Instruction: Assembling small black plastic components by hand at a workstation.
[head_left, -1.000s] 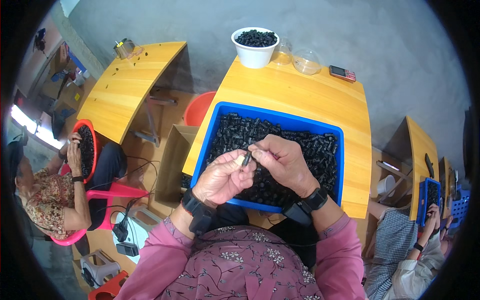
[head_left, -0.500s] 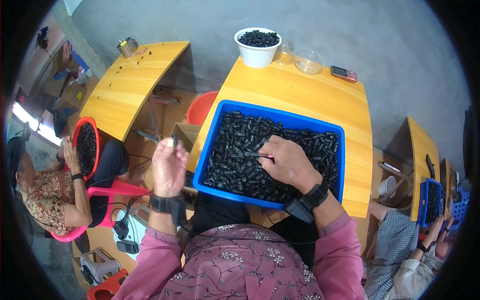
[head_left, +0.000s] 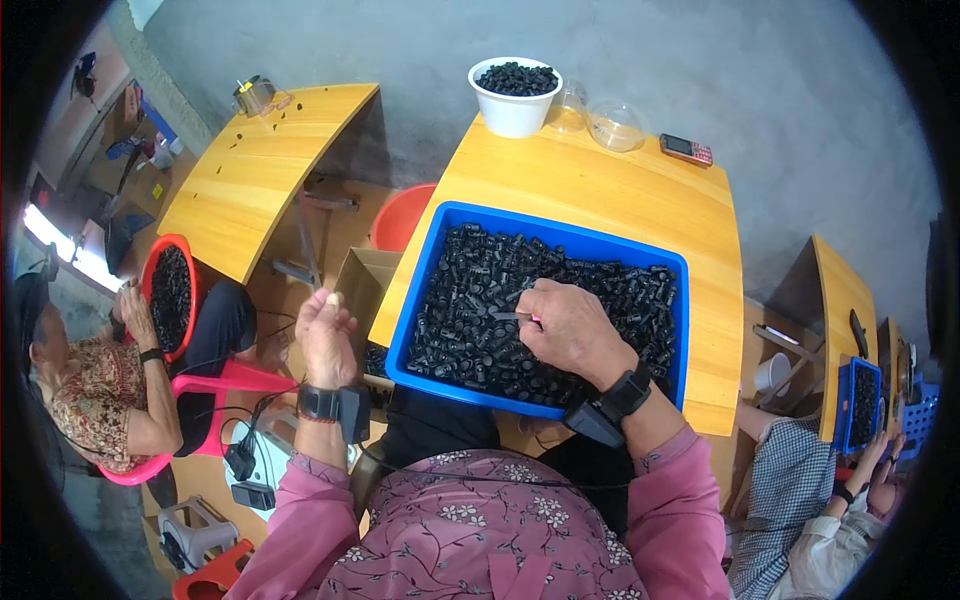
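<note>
Over the blue tray, my right hand is closed round what looks like a small knife. Its thin grey blade points left, and a bit of pink shows at the grip. Beneath it lies a heap of short black cylindrical plastic parts. My left hand is raised left of the tray, beside an open cardboard box. Its fingers are curled and pinched together, with a pale spot at the fingertip; whatever they may hold is hidden.
A white tub of black pieces, clear plastic containers and a phone stand on the far part of the wooden table. Co-workers sit left and right; the left one has a red basin. A cable crosses my lap.
My left hand has turned and its fingers have closed more; the dark piece at its fingertips no longer shows. My right hand has shifted very slightly, still holding the knife.
</note>
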